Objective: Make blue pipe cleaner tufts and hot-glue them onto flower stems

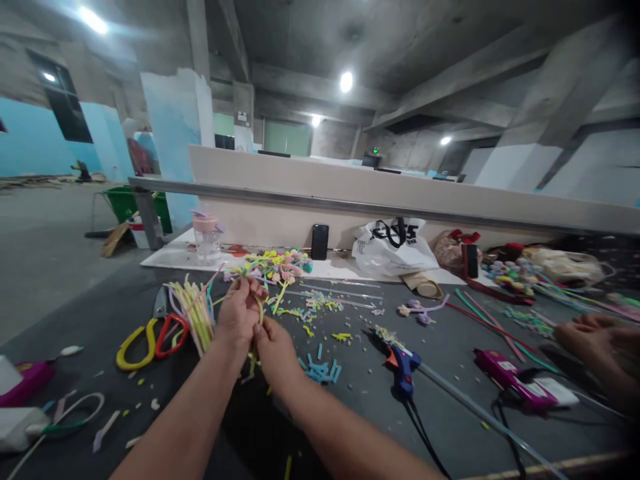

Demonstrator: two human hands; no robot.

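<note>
My left hand [241, 308] is closed around a yellow pipe cleaner [260, 308], which bends down from its fingertips. Just below and to the right, my right hand [275, 350] pinches the lower part of the same stem. Yellow-green fuzzy pieces show above the left fingertips; whether they belong to the held stem I cannot tell. A bundle of pale yellow and pink pipe cleaners [196, 310] stands left of my hands. Beside it lie scissors [154, 343] with one yellow and one red handle loop. Behind my hands is a pile of pastel pipe-cleaner flowers [285, 262].
Cut blue pieces [321, 370] and yellow scraps lie right of my hands. A blue glue gun [406, 370] has a trailing cord. A phone [320, 241], a white bag [393, 247] and a bottle [207, 239] stand at the back. Another person's hands [595, 343] are at far right.
</note>
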